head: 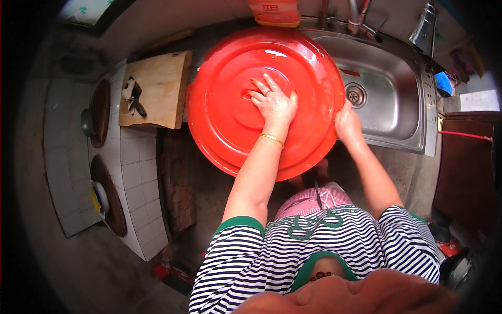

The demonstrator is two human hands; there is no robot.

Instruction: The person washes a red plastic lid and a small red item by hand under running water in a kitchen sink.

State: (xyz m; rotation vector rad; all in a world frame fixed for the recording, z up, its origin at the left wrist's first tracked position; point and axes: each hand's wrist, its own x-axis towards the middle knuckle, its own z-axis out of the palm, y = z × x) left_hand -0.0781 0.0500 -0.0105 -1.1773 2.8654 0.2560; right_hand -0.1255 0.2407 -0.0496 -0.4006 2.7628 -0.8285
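A large round red plastic lid or basin (310,129), wet and shiny, lies in front of me with a ringed surface facing up. My left hand (274,101) rests on its middle with the fingers spread, beside a small hollow. At the right rim, my right hand (348,121) grips the edge with its fingers closed. The underside of the red piece and whatever bears it are hidden. A steel sink (392,90) with a drain strainer (355,95) lies just right of my right hand.
A wooden cutting board (160,86) with a dark-handled object (135,98) lies at the left. Behind the red piece stands an orange-red container (274,13). A faucet (355,23) rises behind the sink. A tiled stove (137,165) with round wooden covers (110,200) is at far left.
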